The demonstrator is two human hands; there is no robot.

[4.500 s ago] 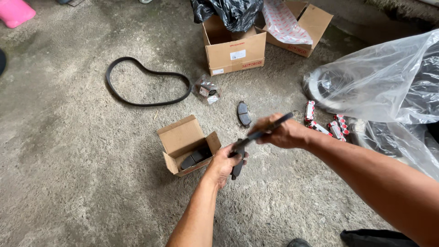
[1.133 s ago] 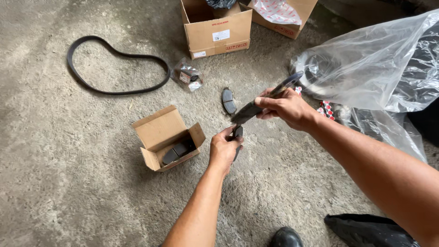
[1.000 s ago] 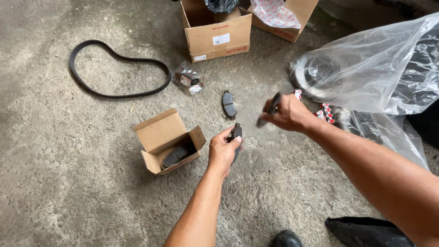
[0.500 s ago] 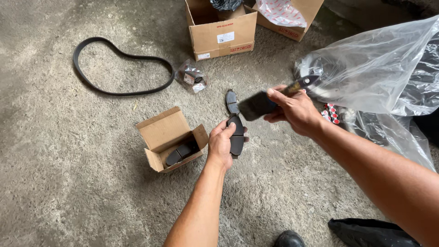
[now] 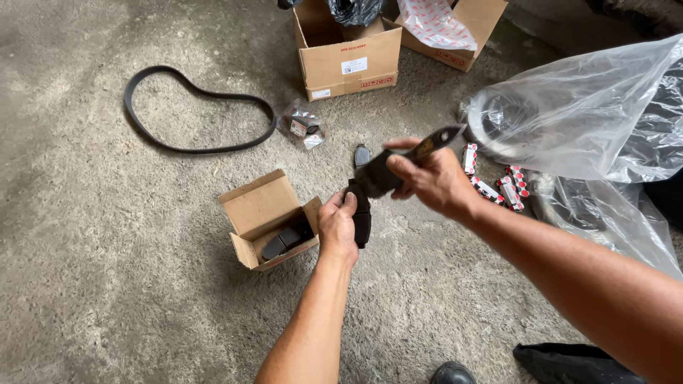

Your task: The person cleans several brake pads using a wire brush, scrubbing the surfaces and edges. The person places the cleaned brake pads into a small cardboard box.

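My left hand (image 5: 337, 227) grips a dark brake pad (image 5: 361, 217) upright, just above the concrete floor. My right hand (image 5: 430, 178) holds a second dark brake pad (image 5: 398, 165) tilted, its lower end close to the top of the left one. A small open cardboard box (image 5: 263, 217) lies on the floor left of my left hand, with another dark pad (image 5: 283, 240) inside it. A further pad (image 5: 362, 154) lies on the floor behind my hands.
A black rubber belt (image 5: 196, 107) loops on the floor at the back left. A small plastic bag with parts (image 5: 302, 126) lies near it. Two larger cardboard boxes (image 5: 348, 53) stand at the back. Clear plastic bags (image 5: 590, 121) cover parts on the right, beside several small red-and-white boxes (image 5: 498, 186).
My right hand has turned its pad from a long tilted hold to near the left hand's pad. My left hand has raised its pad upright. The view has shifted slightly.
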